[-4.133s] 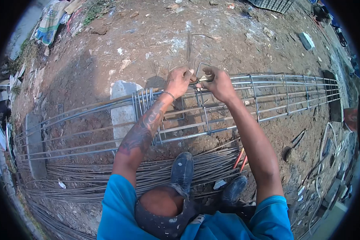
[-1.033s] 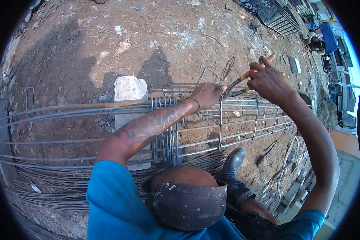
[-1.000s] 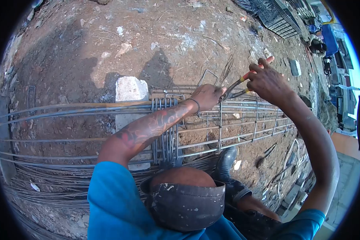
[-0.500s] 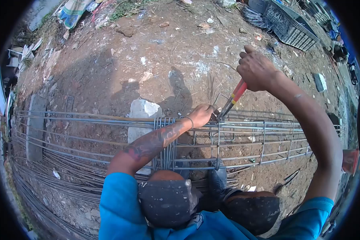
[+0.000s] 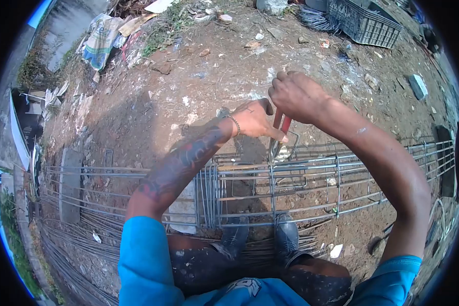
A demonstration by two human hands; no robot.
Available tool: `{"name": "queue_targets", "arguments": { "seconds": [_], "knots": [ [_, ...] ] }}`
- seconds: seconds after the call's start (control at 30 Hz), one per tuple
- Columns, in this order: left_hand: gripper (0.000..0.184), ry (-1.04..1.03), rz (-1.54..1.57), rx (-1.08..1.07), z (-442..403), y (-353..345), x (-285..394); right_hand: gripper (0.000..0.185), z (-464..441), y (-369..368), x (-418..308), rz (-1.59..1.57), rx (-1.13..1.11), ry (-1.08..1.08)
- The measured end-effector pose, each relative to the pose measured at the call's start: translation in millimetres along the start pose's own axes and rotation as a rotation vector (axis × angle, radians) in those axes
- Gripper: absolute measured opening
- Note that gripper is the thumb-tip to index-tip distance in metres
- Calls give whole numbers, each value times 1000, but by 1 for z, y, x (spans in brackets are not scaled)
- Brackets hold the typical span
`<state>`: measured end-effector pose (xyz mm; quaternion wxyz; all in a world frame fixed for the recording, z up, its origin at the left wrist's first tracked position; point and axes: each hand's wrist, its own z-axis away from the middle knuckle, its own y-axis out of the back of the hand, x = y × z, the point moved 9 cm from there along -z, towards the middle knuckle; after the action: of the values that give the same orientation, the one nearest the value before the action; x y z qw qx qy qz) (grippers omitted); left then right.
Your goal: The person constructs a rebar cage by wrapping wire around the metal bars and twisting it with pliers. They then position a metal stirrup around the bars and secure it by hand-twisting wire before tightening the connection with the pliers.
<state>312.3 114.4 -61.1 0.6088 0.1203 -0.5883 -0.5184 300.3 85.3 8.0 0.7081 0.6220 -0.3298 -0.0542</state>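
My right hand (image 5: 297, 97) is closed around the red-handled pincers (image 5: 286, 124), which stand upright with their jaws down at the top bars of a steel rebar cage (image 5: 305, 199). The jaws meet the cage near a stirrup (image 5: 272, 186); any tie wire there is too small to make out. Beside the handles is my left hand (image 5: 252, 118), a beaded bracelet on its wrist. Its thumb stretches across to the pincers and stands apart from the fingers, whose tips are partly hidden. Several stirrups (image 5: 207, 196) are bunched together on the bars left of the pincers.
Concrete blocks (image 5: 70, 186) prop up the bars at the left. Loose rods (image 5: 94, 224) lie along the ground near my boots (image 5: 286, 232). A dark plastic crate (image 5: 372, 28) stands at the back right beside coiled wire (image 5: 315, 19). Rubble and a sack (image 5: 99, 43) lie at the back left.
My left hand has lifted off the top bars and moved up beside the pincer handles. My right hand has shifted left, bringing the pincers more upright. The view has also shifted.
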Motion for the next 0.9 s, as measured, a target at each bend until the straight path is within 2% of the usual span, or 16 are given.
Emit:
{"name": "queue_targets", "arguments": {
  "seconds": [0.13,0.17,0.2,0.27,0.3,0.37,0.4,0.43,0.47,0.57,0.63,0.7,0.73,0.8,0.87,0.9],
  "knots": [
    [47,39,-7,-178,0,-32,5,10,1,-4,0,-89,-71,-27],
    [44,-13,14,-89,2,-31,9,27,4,-4,0,-113,-119,-14],
    [44,-14,20,-83,1,-38,2,27,14,0,3,-108,-121,-9],
    [38,-244,185,193,8,-28,3,53,40,28,20,-702,207,-105],
    [35,-335,59,234,10,-25,8,53,41,24,2,-698,203,-91],
    [38,-381,135,430,7,-24,12,65,66,-12,23,-1324,601,-631],
    [42,-428,199,570,13,-21,13,57,62,-19,14,-1459,697,-730],
    [54,-349,-49,371,-1,-36,12,45,54,-28,11,-1630,781,-884],
    [54,-343,-37,344,6,-40,18,37,53,-43,10,-1798,862,-1054],
    [63,-33,-231,200,17,-22,12,43,45,-60,18,-1845,668,-1137],
    [64,-274,-533,480,57,15,26,42,38,-63,28,-1941,679,-1010],
    [66,-425,-109,588,99,81,39,39,34,-72,24,-2220,640,-745],
    [61,-350,310,663,103,110,-2,39,39,-80,27,-2228,641,-759],
    [50,-146,631,448,67,87,-69,38,24,-64,17,-2424,543,-295],
    [46,-190,852,-35,33,2,-64,35,14,-47,18,-2384,493,-236],
    [41,-200,853,-137,26,-23,-51,35,9,-43,13,-2317,397,-233]
  ]
}}
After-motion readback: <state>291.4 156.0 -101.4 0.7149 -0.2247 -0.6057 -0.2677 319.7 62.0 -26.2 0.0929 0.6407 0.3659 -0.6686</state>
